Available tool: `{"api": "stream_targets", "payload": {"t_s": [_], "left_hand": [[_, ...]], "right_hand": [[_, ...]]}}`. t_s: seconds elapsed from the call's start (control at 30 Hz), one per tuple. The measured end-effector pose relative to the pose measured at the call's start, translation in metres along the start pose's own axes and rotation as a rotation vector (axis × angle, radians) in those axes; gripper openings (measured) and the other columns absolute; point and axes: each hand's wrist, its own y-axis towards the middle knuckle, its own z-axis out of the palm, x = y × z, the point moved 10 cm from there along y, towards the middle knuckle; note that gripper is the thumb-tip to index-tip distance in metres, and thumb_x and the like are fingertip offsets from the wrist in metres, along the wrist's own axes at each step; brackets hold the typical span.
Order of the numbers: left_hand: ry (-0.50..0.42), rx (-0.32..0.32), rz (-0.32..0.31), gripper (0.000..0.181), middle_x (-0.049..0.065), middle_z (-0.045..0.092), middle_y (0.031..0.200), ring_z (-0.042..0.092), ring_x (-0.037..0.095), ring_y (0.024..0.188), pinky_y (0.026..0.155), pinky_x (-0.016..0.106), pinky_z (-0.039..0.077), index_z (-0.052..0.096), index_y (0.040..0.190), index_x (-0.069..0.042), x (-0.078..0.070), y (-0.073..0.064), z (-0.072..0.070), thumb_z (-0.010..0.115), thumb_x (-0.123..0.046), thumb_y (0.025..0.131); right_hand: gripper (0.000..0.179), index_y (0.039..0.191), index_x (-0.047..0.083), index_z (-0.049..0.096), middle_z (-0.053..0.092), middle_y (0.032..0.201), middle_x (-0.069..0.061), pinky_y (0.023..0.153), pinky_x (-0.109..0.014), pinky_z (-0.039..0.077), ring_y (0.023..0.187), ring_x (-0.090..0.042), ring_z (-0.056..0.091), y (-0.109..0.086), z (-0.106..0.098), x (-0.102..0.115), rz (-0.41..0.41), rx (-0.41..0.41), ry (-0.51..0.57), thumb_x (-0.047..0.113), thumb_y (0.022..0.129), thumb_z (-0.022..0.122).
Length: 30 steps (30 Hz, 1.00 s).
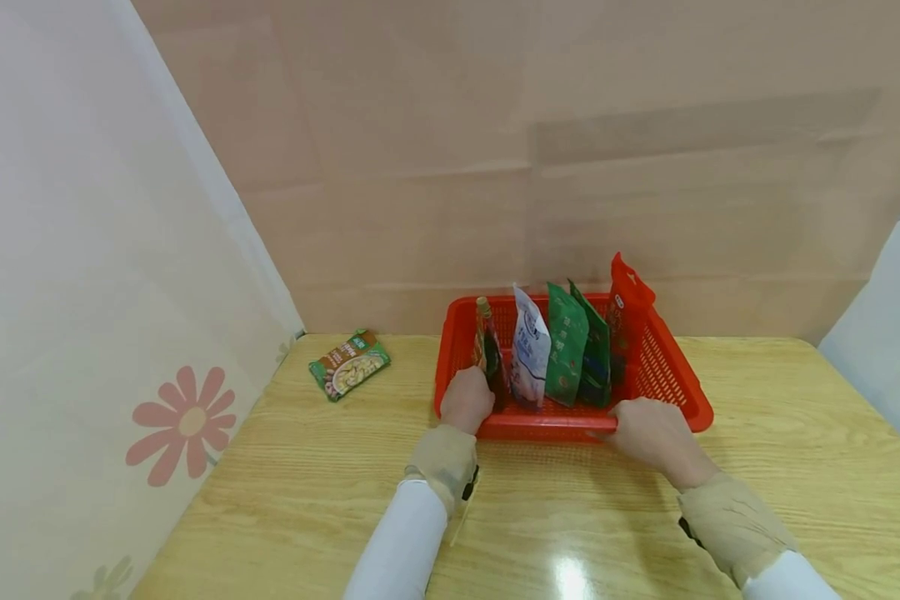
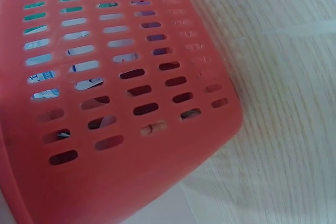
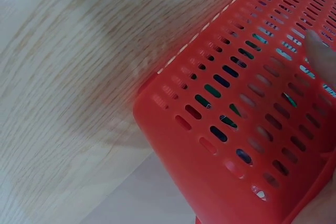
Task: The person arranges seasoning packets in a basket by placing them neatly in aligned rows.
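Note:
A red plastic basket point(image 1: 540, 427) with slotted walls stands near the back of the table. At its front left, my left hand point(image 1: 467, 402) grips the rim, fingers hidden by the hand's back. My right hand point(image 1: 651, 433) holds the front rim toward the right, its thumb point(image 3: 321, 56) against the slotted outer wall in the right wrist view. Inside the basket, left to right, are a dark bottle point(image 1: 492, 354) with a yellowish cap, a white bag point(image 1: 531, 350), a green bag point(image 1: 567, 346), a darker green bag point(image 1: 596, 358) and a red bag point(image 1: 627, 308).
A green and brown food packet point(image 1: 350, 364) lies on the wooden table point(image 1: 307, 500), left of the basket. Behind the basket rises a brown-covered wall point(image 1: 420, 167). A pale cloth with a pink flower point(image 1: 187, 425) borders the left side.

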Motion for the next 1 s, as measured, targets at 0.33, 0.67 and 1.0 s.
{"api": "stream_targets", "payload": {"t_s": [0.33, 0.67, 1.0], "left_hand": [[-0.04, -0.081, 0.066, 0.009, 0.01, 0.07, 0.082, 0.057, 0.018, 0.06, 0.052, 0.031, 0.047, 0.065, 0.09, -0.003, -0.004, -0.002, -0.005, 0.062, -0.011, 0.086], [-0.005, -0.269, 0.187, 0.029, 0.01, 0.068, 0.092, 0.068, 0.025, 0.079, 0.072, 0.038, 0.057, 0.059, 0.102, -0.006, -0.013, -0.004, -0.02, 0.061, -0.032, 0.09], [-0.042, -0.381, 0.221, 0.059, 0.012, 0.059, 0.113, 0.066, 0.025, 0.078, 0.073, 0.035, 0.058, 0.045, 0.13, -0.007, -0.013, -0.013, -0.03, 0.058, -0.048, 0.089]], "right_hand": [[0.029, 0.057, 0.016, 0.057, 0.044, 0.051, 0.004, 0.046, -0.029, 0.035, 0.049, -0.014, 0.041, -0.001, 0.002, -0.002, 0.013, 0.032, -0.035, 0.026, 0.081, 0.07], [0.025, 0.057, 0.015, 0.058, 0.043, 0.05, 0.005, 0.043, -0.029, 0.036, 0.047, -0.014, 0.04, -0.001, -0.002, 0.004, -0.025, -0.041, -0.047, 0.012, 0.08, 0.066], [0.025, 0.057, 0.016, 0.057, 0.042, 0.049, 0.005, 0.043, -0.03, 0.037, 0.046, -0.014, 0.04, -0.001, 0.0, 0.005, -0.018, -0.025, -0.032, 0.013, 0.08, 0.066]]}}
